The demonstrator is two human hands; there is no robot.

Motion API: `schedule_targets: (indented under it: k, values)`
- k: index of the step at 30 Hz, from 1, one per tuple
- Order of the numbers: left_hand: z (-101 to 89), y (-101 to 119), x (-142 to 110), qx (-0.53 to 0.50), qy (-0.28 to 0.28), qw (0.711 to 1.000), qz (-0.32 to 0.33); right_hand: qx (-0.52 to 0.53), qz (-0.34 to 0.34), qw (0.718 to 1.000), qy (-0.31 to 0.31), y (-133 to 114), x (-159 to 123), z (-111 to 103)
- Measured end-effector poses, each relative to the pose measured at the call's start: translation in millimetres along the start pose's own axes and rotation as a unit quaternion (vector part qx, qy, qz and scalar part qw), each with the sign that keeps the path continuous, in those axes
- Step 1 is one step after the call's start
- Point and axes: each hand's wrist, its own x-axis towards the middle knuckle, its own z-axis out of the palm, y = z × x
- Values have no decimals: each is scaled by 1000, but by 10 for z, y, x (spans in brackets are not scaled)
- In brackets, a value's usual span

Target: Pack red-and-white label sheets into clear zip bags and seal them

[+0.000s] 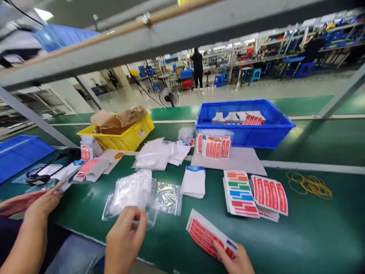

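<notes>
My left hand (124, 236) pinches the edge of a clear plastic bag (151, 217), thumb against fingers, beside a pile of clear bags (131, 190). In my right hand (234, 260) is a red-and-white sticker sheet (205, 232), tilted above the green table, the thumb lying over its printed face. Beyond that hand lie a stack of multicoloured sticker sheets (241, 194) and a stack of red label sheets (269, 196). White folded leaflets (194, 182) rest between the bags and the stickers. A flat zip bag (168, 198) lies right of the bag pile.
A co-worker's hands (42, 201) work at the left edge. A blue bin (236, 133) and a yellow bin (125, 137) stand at the back. Rubber bands (309, 184) lie at right. A grey shelf beam (159, 38) crosses above the table (313, 228).
</notes>
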Motion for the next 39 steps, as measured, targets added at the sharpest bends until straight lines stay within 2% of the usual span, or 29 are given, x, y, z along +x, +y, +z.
schedule_targets:
  k: [2,5,9,14,21,24,29,35,39]
  values:
    - [347,43,-138,-3,-75,997,26,105,49,993,-17,-42,-35,-62]
    - [746,192,-388,-13,-157,986,50,207,61,976,-15,-123,-90,-146]
    - [975,425,-605,-63,-227,970,58,192,72,979,4,-159,-160,-169]
    - [1063,579,-664,-101,-253,961,58,144,78,986,-13,-83,-265,-181]
    - [1195,641,-800,-65,-286,952,83,207,143,967,-33,5,-371,-223]
    - [1223,667,-866,-58,-275,955,96,216,148,965,-28,43,-397,-242]
    - [1240,658,-942,-94,-218,961,139,209,152,966,-32,54,-421,-280]
    - [1249,617,-940,-99,-229,959,133,191,144,969,-56,74,-429,-292]
    - [1234,619,-916,-144,-246,944,165,223,150,961,-57,93,-432,-300]
